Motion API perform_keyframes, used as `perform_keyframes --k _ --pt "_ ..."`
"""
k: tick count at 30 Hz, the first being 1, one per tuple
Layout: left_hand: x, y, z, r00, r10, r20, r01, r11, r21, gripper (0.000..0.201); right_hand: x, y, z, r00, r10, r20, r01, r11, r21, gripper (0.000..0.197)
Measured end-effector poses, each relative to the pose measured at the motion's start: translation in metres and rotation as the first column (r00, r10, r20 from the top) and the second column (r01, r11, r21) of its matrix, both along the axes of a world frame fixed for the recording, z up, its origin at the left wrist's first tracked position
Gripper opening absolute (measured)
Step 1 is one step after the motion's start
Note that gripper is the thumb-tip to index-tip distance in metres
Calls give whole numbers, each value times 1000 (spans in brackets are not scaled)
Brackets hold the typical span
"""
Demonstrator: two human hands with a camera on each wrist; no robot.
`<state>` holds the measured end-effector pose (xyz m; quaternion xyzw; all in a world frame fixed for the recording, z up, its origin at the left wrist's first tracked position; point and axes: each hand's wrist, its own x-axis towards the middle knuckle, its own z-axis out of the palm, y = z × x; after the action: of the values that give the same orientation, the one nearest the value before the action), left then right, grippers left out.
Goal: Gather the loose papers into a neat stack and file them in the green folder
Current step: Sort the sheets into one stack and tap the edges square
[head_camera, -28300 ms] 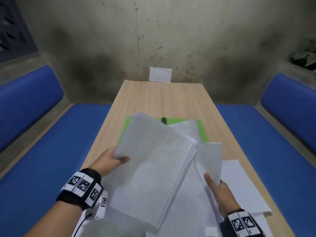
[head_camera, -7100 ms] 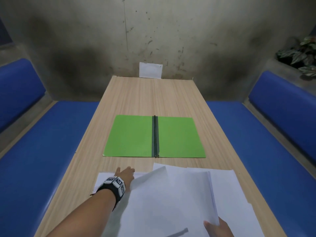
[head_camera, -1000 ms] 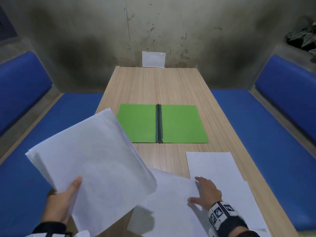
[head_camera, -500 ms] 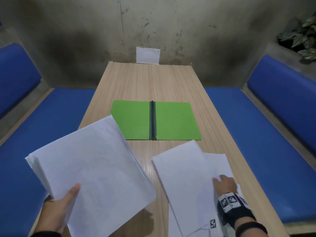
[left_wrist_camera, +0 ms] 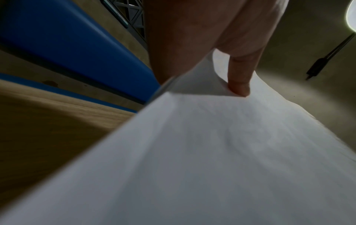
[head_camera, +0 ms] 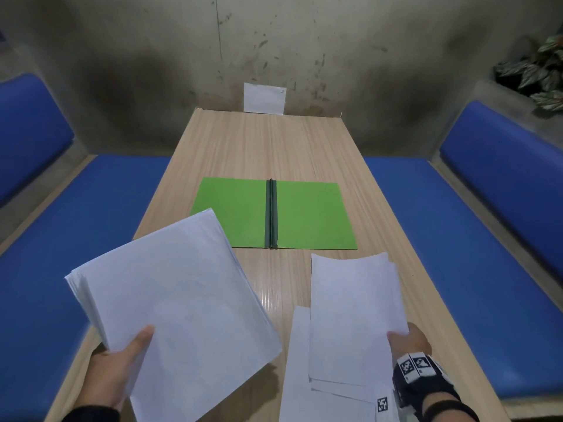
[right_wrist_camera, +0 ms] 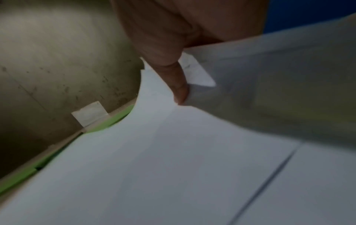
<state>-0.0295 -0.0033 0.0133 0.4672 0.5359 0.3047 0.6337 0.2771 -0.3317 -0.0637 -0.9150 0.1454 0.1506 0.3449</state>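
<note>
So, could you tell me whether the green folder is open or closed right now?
Open: the green folder lies spread flat on the table, both covers showing beside its dark spine.

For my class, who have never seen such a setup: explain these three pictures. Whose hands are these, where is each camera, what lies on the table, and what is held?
No machine: a person works with bare hands. One camera sits on the head; one on each wrist looks along the fingers. On the wooden table lies an open green folder. The left hand grips a thick stack of papers, thumb on top. The right hand lifts a few sheets above other loose papers still on the table.
</note>
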Motion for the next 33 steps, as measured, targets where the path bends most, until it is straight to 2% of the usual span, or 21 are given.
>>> perform_keyframes --k 2,5,7,10,11,13,14,16,18,21,23,25,27,29,30,33 --pt "-1 -1 2 1000 1 -12 -1 1000 6 33 -1 5 13 999 -12 51 4 989 148 20" --pt "-3 -1 6 999 11 -35 -10 1000 6 37 3 12 55 994 69 80 -95 921 379 17" --pt "-5 1 6 998 21 -59 -21 1000 8 39 9 13 83 984 161 79 -179 878 444 15" --pt "-8 6 1 998 38 -58 -38 999 -1 40 20 11 96 959 273 76 -276 843 462 22" --pt "-9 6 1 997 42 -62 -41 999 5 41 24 11 92 940 331 76 -332 847 414 21" --pt "-9 7 0 997 41 -60 -40 999 3 41 28 13 80 842 539 16 -533 828 174 13" --pt "-10 7 0 997 39 -60 -39 999 1 41 28 16 73 770 635 -56 -635 772 29 11" --pt "-9 8 0 997 39 -64 -38 999 13 39 23 22 52 663 722 -197 -748 630 -211 12" --pt "-9 7 1 997 37 -65 -36 999 14 35 18 26 29 614 750 -245 -784 543 -301 28" --pt "-8 6 1 997 29 -67 -29 1000 0 30 12 30 13 646 731 -222 -759 582 -291 35" --pt "-8 6 1 998 9 -69 -9 1000 -1 26 8 33 15 668 705 -239 -735 572 -365 45" --pt "-8 6 2 998 -11 -65 10 1000 -17 25 6 34 18 681 697 -227 -714 561 -419 45" --pt "-7 6 3 999 -20 -49 19 1000 -18 24 4 33 18 692 677 -251 -711 579 -399 51" --pt "-6 6 1 998 -39 -42 38 999 -31 29 3 31 18 673 676 -301 -736 568 -370 44" --pt "-5 5 1 997 -54 -50 52 998 -36 31 3 30 16 675 671 -306 -736 586 -339 39" --pt "-4 3 2 995 -94 -38 92 995 -43 27 2 28 17 732 640 -234 -678 717 -162 26"
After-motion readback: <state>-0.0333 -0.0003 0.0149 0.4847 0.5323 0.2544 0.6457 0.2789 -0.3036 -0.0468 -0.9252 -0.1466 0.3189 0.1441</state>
